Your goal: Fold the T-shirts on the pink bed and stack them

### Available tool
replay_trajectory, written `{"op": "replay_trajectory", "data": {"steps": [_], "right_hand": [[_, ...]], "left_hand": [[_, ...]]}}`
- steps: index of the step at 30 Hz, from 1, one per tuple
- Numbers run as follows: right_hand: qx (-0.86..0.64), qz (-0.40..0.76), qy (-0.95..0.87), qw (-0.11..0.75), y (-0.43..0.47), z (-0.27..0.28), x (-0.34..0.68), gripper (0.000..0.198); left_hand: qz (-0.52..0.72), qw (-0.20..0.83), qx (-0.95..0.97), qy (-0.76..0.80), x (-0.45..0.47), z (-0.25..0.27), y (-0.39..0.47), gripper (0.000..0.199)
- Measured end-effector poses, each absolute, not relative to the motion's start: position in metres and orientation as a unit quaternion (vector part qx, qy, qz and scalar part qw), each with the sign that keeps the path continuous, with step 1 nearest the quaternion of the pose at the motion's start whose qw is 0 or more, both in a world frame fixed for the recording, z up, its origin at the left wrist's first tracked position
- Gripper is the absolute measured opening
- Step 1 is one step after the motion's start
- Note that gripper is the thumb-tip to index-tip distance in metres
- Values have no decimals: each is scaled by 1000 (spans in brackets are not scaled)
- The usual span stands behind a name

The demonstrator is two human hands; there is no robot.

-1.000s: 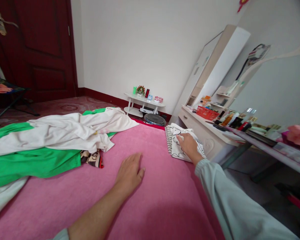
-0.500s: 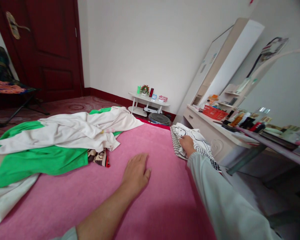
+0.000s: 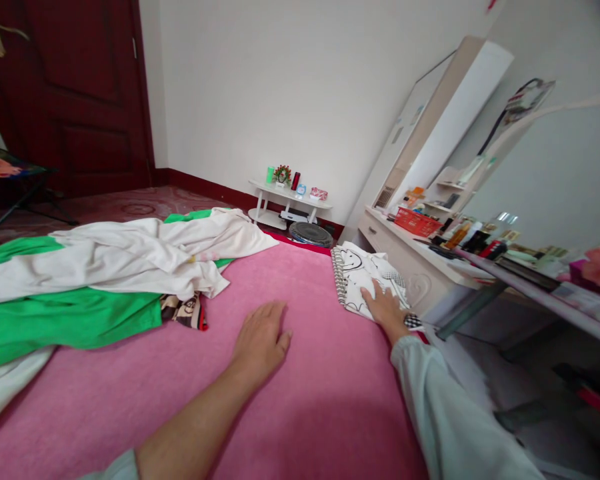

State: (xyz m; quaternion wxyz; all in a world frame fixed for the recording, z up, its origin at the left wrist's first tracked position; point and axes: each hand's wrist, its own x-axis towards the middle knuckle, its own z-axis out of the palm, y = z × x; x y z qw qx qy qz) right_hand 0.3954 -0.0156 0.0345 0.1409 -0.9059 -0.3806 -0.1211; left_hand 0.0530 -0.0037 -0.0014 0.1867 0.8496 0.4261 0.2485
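Soft pink bedcover (image 3: 325,360) is spreading across centre. Rumpled white-and-green fabric garments (image 3: 115,257) are lying left. Folded black-on-white printed cloth (image 3: 354,267) is sitting at right edge, right hand (image 3: 384,307) resting on it, spread and unclenched. Left hand (image 3: 261,339) is lying flat on bedcover, released.

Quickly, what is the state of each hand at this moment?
Left hand: open, palm down on the pink cover, holding nothing.
Right hand: open, resting on the black-and-white cloth.
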Motion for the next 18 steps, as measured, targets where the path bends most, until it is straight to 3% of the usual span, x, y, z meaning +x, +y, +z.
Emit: {"op": "replay_trajectory", "data": {"steps": [3, 6, 12, 18], "right_hand": [[-932, -35, -349, 90, -24, 18, 402, 74], [-933, -41, -347, 81, -27, 13, 393, 74], [-937, -96, -329, 72, -52, 4, 341, 60], [-932, -36, -354, 70, -84, 3, 284, 55]], "left_hand": [[251, 181, 851, 424, 53, -2, -3, 54], [251, 176, 853, 422, 53, -2, -3, 54], [250, 167, 859, 413, 51, -2, -2, 55], [218, 112, 876, 415, 51, -1, -12, 50]]}}
